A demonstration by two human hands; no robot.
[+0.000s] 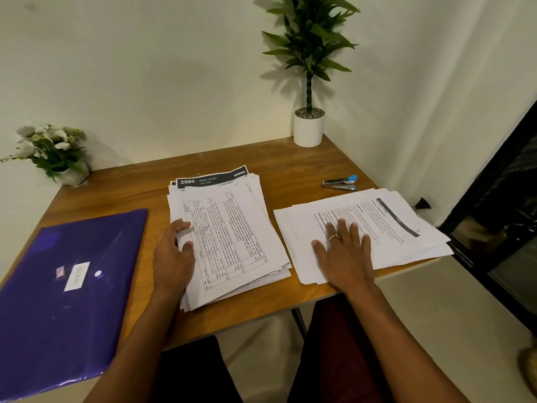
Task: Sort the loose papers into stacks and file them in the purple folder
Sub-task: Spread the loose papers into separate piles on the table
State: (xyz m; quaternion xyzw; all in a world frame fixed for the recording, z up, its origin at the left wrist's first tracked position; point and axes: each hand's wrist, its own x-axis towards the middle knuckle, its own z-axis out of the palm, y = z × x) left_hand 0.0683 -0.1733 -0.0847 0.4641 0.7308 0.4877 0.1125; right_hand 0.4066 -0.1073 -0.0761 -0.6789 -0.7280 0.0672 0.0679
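Observation:
A purple folder (64,289) lies shut on the left of the wooden table (290,167), a white label on its cover. In the middle sits an untidy pile of printed papers (232,237), a table-filled sheet on top. My left hand (174,257) holds that pile's left edge, thumb on the top sheet and fingers curled at the edge. To the right lies a second, thinner stack of papers (386,225), reaching past the table's right edge. My right hand (343,251) rests flat on this stack, fingers spread, a ring on one finger.
A stapler (340,182) with a blue end lies behind the right stack. A tall potted plant in a white pot (308,128) stands at the back right corner. A small flower arrangement (55,152) sits at the back left. Walls close the back and right.

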